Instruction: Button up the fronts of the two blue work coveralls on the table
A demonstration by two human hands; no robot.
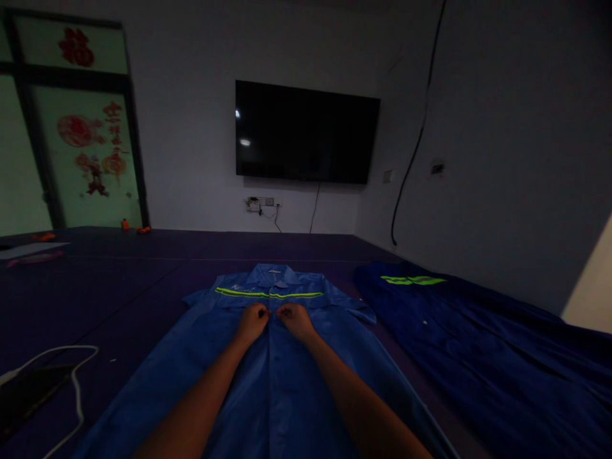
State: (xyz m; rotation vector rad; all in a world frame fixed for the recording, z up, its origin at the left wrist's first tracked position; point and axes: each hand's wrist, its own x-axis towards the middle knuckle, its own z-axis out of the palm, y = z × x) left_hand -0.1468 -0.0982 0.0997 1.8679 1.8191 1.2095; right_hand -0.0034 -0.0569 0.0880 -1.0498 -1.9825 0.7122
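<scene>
A blue short-sleeved work shirt (248, 382) lies spread flat, its collar at the far end and a yellow-green reflective stripe across the chest. Just below that stripe, my left hand (252, 322) pinches the shirt's front placket from the left side. My right hand (296, 320) is at the same spot from the right, its fingers curled and pinched on the placket's edge. A small gap separates the two sets of fingertips. Whether a button sits between them is too dark and small to tell.
A darker blue garment (459, 344) with a reflective stripe lies to the right on the purple surface (157, 274). On the left are a white cable (79, 382) and a dark flat object (33, 395). A television (306, 134) hangs on the far wall.
</scene>
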